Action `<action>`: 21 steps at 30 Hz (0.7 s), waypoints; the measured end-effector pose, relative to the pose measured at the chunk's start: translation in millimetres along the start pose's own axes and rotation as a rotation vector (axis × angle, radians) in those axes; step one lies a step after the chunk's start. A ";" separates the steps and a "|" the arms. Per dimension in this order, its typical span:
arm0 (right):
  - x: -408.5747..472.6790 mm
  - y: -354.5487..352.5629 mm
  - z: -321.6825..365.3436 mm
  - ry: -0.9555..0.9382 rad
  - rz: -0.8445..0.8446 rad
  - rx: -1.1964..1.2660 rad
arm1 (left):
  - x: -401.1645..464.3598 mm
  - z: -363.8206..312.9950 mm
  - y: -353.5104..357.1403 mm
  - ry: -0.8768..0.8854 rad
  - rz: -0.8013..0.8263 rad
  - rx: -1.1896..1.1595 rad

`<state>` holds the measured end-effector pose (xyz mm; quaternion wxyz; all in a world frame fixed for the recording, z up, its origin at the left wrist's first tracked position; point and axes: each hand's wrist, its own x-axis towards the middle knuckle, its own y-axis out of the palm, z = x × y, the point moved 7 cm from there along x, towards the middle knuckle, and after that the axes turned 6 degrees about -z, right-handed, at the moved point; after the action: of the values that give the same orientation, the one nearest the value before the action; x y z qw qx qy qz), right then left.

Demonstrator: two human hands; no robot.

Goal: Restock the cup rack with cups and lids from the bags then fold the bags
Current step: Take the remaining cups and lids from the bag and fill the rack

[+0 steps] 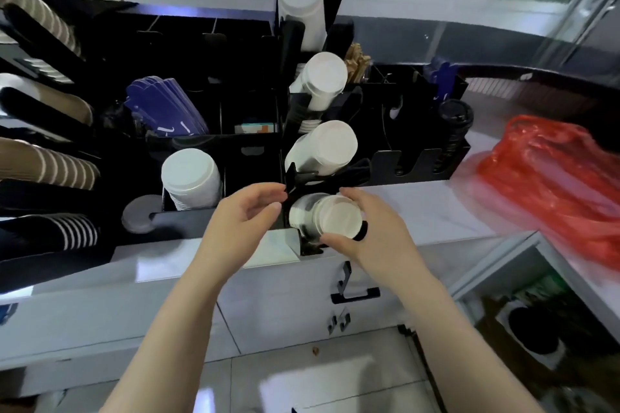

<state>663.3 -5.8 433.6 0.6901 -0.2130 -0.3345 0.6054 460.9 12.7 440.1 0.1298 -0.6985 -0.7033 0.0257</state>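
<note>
Nearest, both forearms reach in from below over the white glossy table (436,208) edge. Right hand (372,231) curls thumb and fingers round the stack of white paper cups (330,220) sitting in the lowest front slot of the black tiered cup rack (292,174), gripping it near the upturned base, likely seating the stack into its cradle. Left hand (245,214) hangs just left of that slot, fingers loosely bent and holding nothing, fingertips near the black rack edge, probably there to steady the rack or guide the stack; contact with the rack unclear. Above this slot, three more slanted slots each hold white cup stacks, base toward the camera, so the column looks nearly filled. Left of the hands a white stack of plastic lids (191,178) stands in a black compartment, a grey round disc just beside it. Further left, brown striped paper cups (50,164) lie in angled holders, for pulling out one at a time. Behind, blue cardboard sleeves (164,107) stand in a bin. Right side, a black lid stack (454,131) leans in the holder. On the table well to the right lies a crumpled red plastic bag (550,178), not yet folded.
</note>
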 end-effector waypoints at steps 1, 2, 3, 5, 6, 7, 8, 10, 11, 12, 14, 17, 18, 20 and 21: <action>-0.4 -3.3 0.3 0.005 -0.023 0.016 | 4.3 -2.5 -0.2 0.009 0.005 -0.010; -0.5 -7.1 0.8 0.009 -0.053 0.026 | 8.4 -4.6 -0.3 0.017 0.011 -0.018; -0.1 -11.0 1.4 0.014 -0.086 0.033 | 12.1 -6.4 -0.1 0.024 0.018 -0.024; 1.8 -20.8 3.9 0.017 -0.158 0.054 | 19.0 -9.7 -0.1 0.039 0.035 -0.040; 3.4 -27.0 6.2 0.011 -0.200 0.069 | 22.0 -11.1 -0.5 0.046 0.044 -0.044; 5.5 -33.5 9.3 0.003 -0.243 0.086 | 25.1 -12.6 -1.2 0.054 0.052 -0.045; 7.8 -39.9 12.9 -0.006 -0.282 0.106 | 28.2 -14.3 -2.4 0.065 0.056 -0.044; 14.4 -50.4 21.9 -0.031 -0.344 0.138 | 35.0 -18.5 -5.9 0.092 0.061 -0.038; 18.8 -54.3 27.4 -0.050 -0.366 0.147 | 38.8 -21.3 -7.8 0.106 0.064 -0.040; 23.7 -57.2 33.1 -0.068 -0.378 0.150 | 42.8 -24.6 -9.9 0.118 0.068 -0.045; 34.7 -60.0 44.7 -0.094 -0.387 0.149 | 51.5 -32.7 -14.4 0.144 0.079 -0.054; 52.1 -61.7 62.8 -0.134 -0.404 0.142 | 66.0 -48.5 -24.6 0.203 0.082 -0.050; 57.6 -62.3 69.1 -0.150 -0.416 0.145 | 70.6 -53.5 -28.6 0.225 0.083 -0.046; 69.1 -62.8 79.8 -0.170 -0.435 0.163 | 78.8 -62.0 -36.6 0.263 0.083 -0.038; 75.0 -62.4 84.0 -0.174 -0.438 0.172 | 82.5 -64.9 -40.4 0.276 0.081 -0.038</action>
<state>649.4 47.2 550.1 0.7892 -0.0230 -0.3780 0.4836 436.5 83.9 523.6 0.2107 -0.7254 -0.6505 -0.0787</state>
